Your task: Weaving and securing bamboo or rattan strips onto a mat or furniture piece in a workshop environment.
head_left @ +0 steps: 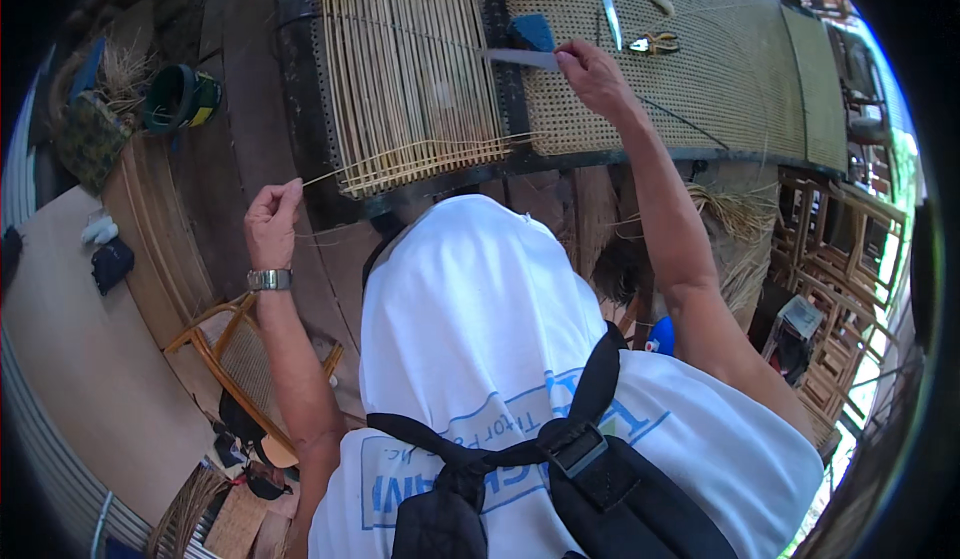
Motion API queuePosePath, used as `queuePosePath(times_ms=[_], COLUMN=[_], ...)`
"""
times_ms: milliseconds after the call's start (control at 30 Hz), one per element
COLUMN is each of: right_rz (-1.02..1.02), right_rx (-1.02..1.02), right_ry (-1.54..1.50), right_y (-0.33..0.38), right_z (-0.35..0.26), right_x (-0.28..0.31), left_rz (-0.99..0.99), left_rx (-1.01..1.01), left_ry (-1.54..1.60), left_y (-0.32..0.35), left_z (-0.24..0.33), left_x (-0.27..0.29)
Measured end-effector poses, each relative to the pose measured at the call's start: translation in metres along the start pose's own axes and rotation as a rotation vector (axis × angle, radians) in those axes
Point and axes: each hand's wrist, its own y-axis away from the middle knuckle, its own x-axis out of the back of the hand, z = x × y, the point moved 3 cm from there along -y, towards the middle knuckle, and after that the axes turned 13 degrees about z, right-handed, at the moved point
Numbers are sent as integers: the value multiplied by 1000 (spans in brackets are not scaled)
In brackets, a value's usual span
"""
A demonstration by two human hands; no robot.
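Observation:
Near the front edge of a dark frame [315, 79], my left hand [270, 224] is closed, pinching the end of a thin cane strand [325, 174]. That strand runs rightward over the woven cane rows at the frame's near end. Many lengthwise cane strips [410, 69] are stretched on the frame. My right hand [597, 79] grips a flat, pale, blade-like tool [520, 57] that points left toward the strips. A thin dark rod [400, 31] crosses the strips in line with this tool; whether the two are joined I cannot tell.
On the woven cane sheet [720, 89] to the right lie pliers [655, 44], a blue block [532, 31], a pale blade [611, 21] and a dark rod [685, 124]. A green bucket [170, 99] and a cane chair [240, 359] stand left; wooden frames [840, 229] are stacked right.

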Motion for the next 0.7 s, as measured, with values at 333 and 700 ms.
queuePosePath(times_ms=[333,700], right_rz=[-179,-436], right_rx=[6,114], right_ry=[-22,-25], right_y=[8,27], right_z=[-36,-43], right_x=[-24,-46], left_rz=[51,37], left_rx=[75,58], left_ry=[31,-25], left_y=[7,9], left_z=[-7,-2], left_x=[-4,-3])
